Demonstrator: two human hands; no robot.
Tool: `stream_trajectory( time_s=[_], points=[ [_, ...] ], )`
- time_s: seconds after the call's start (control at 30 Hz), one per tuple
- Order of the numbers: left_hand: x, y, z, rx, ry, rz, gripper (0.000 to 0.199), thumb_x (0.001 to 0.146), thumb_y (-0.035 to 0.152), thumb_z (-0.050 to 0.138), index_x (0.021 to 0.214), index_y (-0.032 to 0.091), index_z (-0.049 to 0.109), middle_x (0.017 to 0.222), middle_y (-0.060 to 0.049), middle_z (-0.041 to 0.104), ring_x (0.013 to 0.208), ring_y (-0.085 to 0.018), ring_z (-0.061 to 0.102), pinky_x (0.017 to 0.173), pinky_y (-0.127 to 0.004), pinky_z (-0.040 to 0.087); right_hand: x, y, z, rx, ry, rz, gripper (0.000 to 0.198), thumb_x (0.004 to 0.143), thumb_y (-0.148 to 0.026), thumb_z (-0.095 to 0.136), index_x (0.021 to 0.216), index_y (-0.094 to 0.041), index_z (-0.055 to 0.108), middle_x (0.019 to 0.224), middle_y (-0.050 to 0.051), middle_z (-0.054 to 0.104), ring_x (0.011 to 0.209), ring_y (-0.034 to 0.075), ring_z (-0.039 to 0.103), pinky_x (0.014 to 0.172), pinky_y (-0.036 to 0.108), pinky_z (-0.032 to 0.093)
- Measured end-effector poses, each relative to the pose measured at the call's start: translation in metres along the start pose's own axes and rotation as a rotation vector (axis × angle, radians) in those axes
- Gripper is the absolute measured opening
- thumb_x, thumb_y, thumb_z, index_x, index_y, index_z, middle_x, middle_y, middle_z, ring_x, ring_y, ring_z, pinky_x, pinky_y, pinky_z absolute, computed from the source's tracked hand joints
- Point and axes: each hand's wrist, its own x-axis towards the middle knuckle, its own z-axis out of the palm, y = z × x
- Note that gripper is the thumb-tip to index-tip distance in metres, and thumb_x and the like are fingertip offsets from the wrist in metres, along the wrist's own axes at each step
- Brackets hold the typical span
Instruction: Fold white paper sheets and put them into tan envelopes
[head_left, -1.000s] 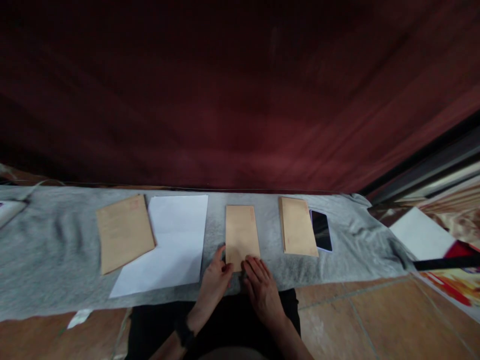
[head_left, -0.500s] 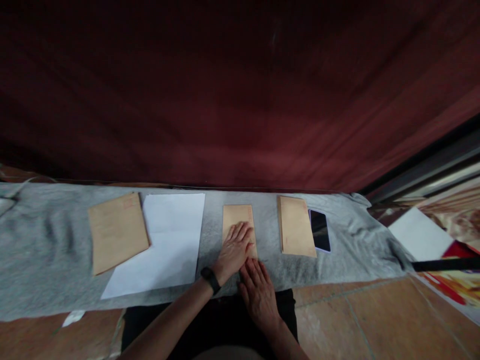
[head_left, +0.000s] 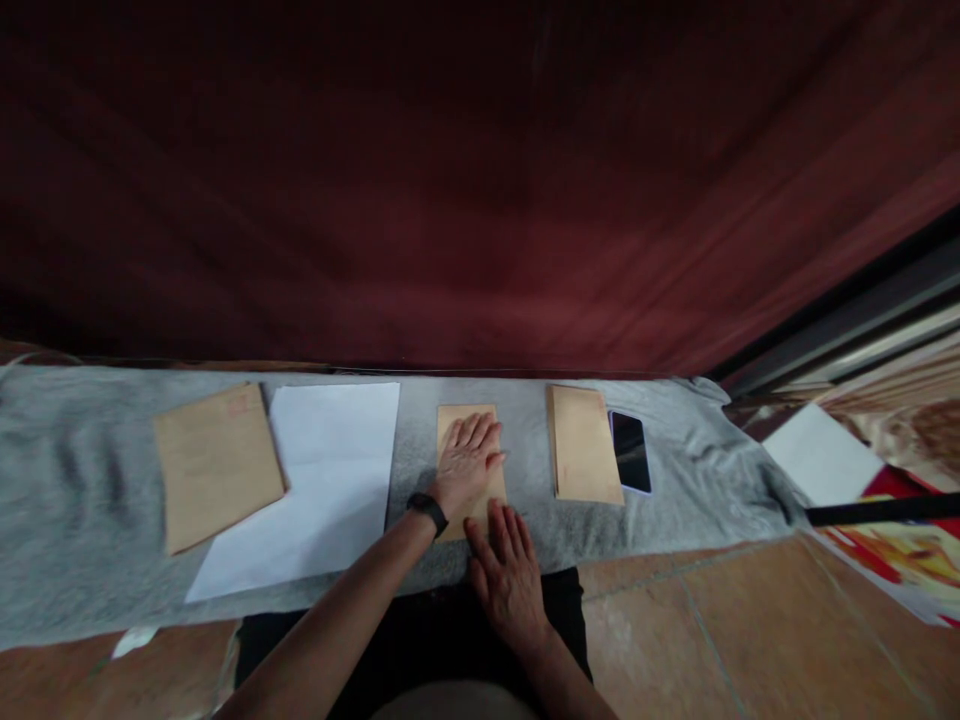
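A brown paper envelope (head_left: 450, 420) lies in front of me on the grey cloth (head_left: 525, 420). My left hand (head_left: 469, 460), with a black band on its wrist, rests flat across the envelope, fingers stretched out and hiding its middle. Close to the envelope's lower right corner is my right hand (head_left: 508, 575), its fingers spread and resting at that edge and on the cloth. Neither hand grips anything.
Left of the envelope lie white paper sheets (head_left: 337, 450), partly under a stack of larger brown envelopes (head_left: 217, 465). To the right, a stack of small brown envelopes (head_left: 587, 445) touches a phone (head_left: 631, 450). A dark red panel (head_left: 480, 250) rises behind.
My left hand has moved up the envelope towards its far end. The right hand's fingers have spread wider near the lower edge. The whole view has shifted slightly.
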Motion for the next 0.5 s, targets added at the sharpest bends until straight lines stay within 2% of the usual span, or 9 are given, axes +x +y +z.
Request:
stream_trajectory(
  time_s=[0.13,0.27,0.4,0.5],
  points=[
    [-0.028,0.005,-0.007,-0.025,-0.041,0.042,0.048,0.101,0.031,0.044,0.149,0.022,0.048,0.161,-0.007,0.042,0.152,-0.028,0.031,0.126,-0.055,0.019,0.0,-0.001,0.0,0.024,-0.003,0.007,0.061,0.095,-0.019,0.058,0.153,-0.031,0.045,0.164,0.01,0.034,0.15,0.034,0.035,0.116,0.056,0.041],
    [-0.082,0.013,-0.014,-0.029,-0.061,0.146,0.05,0.104,0.034,0.04,0.153,0.023,0.043,0.162,-0.006,0.041,0.152,-0.024,0.031,0.126,-0.051,0.02,-0.002,-0.001,0.005,0.023,0.028,0.024,0.054,0.096,-0.022,0.057,0.15,-0.022,0.05,0.162,0.013,0.039,0.15,0.033,0.034,0.119,0.055,0.038],
    [-0.135,0.017,-0.021,0.038,-0.044,0.148,0.064,0.102,0.047,0.042,0.158,0.018,0.032,0.163,-0.01,0.039,0.152,-0.024,0.032,0.126,-0.046,0.022,-0.003,0.001,0.006,0.025,-0.005,-0.016,0.06,0.098,-0.026,0.055,0.156,-0.019,0.04,0.166,0.016,0.029,0.153,0.034,0.028,0.118,0.056,0.037],
    [-0.155,0.017,-0.024,0.054,-0.02,0.127,0.065,0.102,0.048,0.044,0.159,0.018,0.032,0.162,-0.012,0.04,0.15,-0.025,0.036,0.124,-0.044,0.027,-0.002,0.006,0.003,0.092,-0.008,0.009,0.06,0.1,-0.021,0.048,0.158,-0.021,0.035,0.164,0.014,0.034,0.151,0.031,0.032,0.117,0.055,0.039]
  ],
)
